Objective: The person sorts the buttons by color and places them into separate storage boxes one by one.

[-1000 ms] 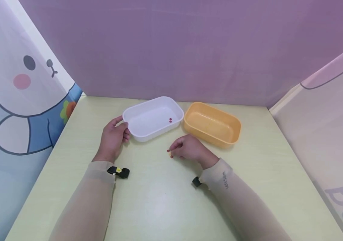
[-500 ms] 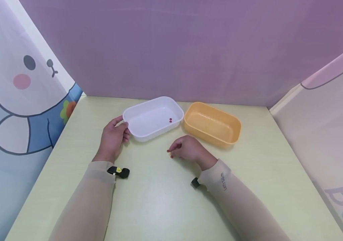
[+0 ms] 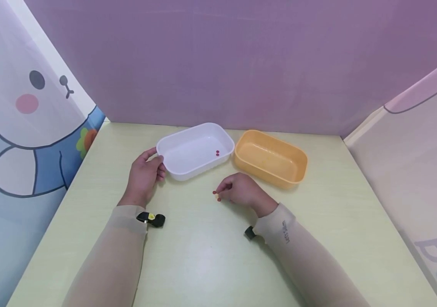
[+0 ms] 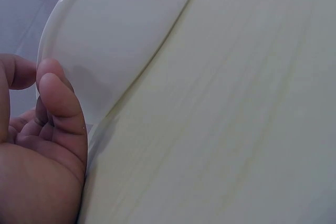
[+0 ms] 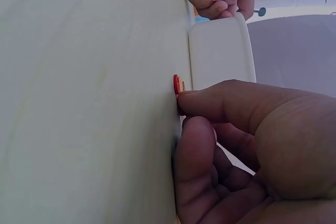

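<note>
Purple cloth (image 3: 218,64) backs a pale table (image 3: 199,264) bearing a white tub (image 3: 187,154) and, right of it, an orange tub (image 3: 261,173). Left hand (image 3: 143,177) grips the white tub; nearer, the right hand (image 3: 242,189) pinches a red-and-yellow piece (image 3: 217,196). Two red dots (image 3: 217,152) show inside the white tub, right.

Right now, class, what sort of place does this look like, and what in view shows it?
Probably a small indoor booth or screened-off work corner: a pale table is closed in by a plain purple backdrop behind and a cartoon-printed panel on the left.
</note>
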The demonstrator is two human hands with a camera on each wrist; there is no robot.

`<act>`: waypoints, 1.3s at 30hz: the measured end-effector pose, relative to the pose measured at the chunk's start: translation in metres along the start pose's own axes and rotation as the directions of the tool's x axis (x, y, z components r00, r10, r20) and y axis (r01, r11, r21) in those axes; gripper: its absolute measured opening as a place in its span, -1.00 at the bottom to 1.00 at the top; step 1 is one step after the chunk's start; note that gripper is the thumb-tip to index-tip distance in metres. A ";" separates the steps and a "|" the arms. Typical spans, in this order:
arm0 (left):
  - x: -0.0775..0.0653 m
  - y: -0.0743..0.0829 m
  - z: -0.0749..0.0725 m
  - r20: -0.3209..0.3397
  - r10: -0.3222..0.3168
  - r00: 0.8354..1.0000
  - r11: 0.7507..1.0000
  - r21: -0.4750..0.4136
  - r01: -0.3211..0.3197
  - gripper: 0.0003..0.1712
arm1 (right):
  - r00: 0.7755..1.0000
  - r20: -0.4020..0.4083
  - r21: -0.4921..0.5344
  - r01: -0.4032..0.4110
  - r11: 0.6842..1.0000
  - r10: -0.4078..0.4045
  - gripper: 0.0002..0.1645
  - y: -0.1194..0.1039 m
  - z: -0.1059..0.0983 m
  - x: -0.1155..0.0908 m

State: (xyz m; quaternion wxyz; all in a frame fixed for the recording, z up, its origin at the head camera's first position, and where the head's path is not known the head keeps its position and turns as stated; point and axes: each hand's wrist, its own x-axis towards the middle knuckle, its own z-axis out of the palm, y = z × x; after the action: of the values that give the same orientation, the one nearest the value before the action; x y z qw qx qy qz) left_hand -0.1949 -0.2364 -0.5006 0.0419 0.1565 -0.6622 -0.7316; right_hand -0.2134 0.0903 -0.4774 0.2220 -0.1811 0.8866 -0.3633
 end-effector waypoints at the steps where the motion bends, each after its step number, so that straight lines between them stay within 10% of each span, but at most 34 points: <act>1: 0.000 0.000 0.000 0.000 0.001 1.000 1.000 0.003 -0.001 -0.41 | 1.000 -0.003 -0.010 0.000 1.000 0.000 -0.93 0.000 0.000 0.000; 13: 0.000 0.001 0.001 -0.005 0.014 1.000 1.000 0.006 -0.014 -0.42 | 1.000 -0.005 -0.124 -0.012 0.992 0.011 -0.80 0.001 -0.002 -0.001; 39: 0.001 0.000 0.000 0.002 0.012 1.000 1.000 0.004 -0.012 -0.40 | 0.996 0.055 0.224 -0.084 0.971 0.073 -0.74 0.001 -0.015 -0.002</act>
State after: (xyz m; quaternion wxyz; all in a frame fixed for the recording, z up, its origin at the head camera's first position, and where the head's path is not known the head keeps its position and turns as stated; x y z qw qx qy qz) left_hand -0.1958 -0.2371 -0.5008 0.0452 0.1519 -0.6647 -0.7301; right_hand -0.2201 0.1002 -0.4679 0.2757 -0.1278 0.8406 -0.4484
